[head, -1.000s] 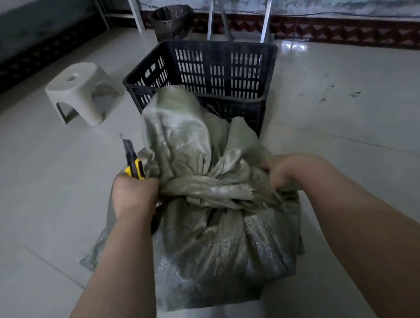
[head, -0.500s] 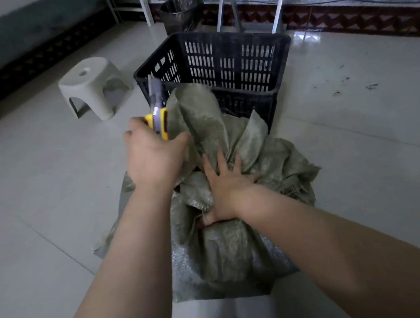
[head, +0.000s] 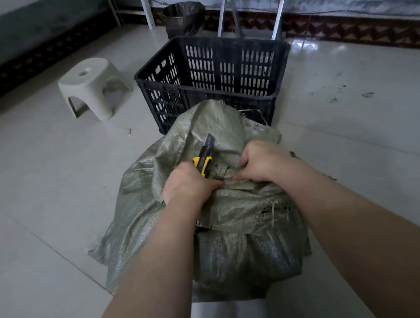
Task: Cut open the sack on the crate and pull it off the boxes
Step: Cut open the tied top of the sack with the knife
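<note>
Two hands: both are on top of the sack, close together, thumbs almost meeting.
Left hand: curled round the handle of a utility knife, knuckles down on the fabric.
Utility knife: yellow and black body; its dark blade end points up and away from the person and lies against a raised fold of the sack.
Right hand: fingers curled, pinching a bunched ridge of the sack just beside the knife.
Sack: grey-green woven cloth, crumpled and draped over a bulky load in the near middle of the view. A loose flap spreads onto the floor on the left, and frayed threads hang near the right forearm. What it covers is hidden.
Below the sack: a pale surface shows at the bottom edge; I cannot tell what it is.
Black crate: slotted plastic, upright on the floor just behind the sack.
Stool: low and white, left of the black crate and apart from it.
Bin: dark-lined, by the far wall behind the black crate.
Floor: pale glossy tiles.
</note>
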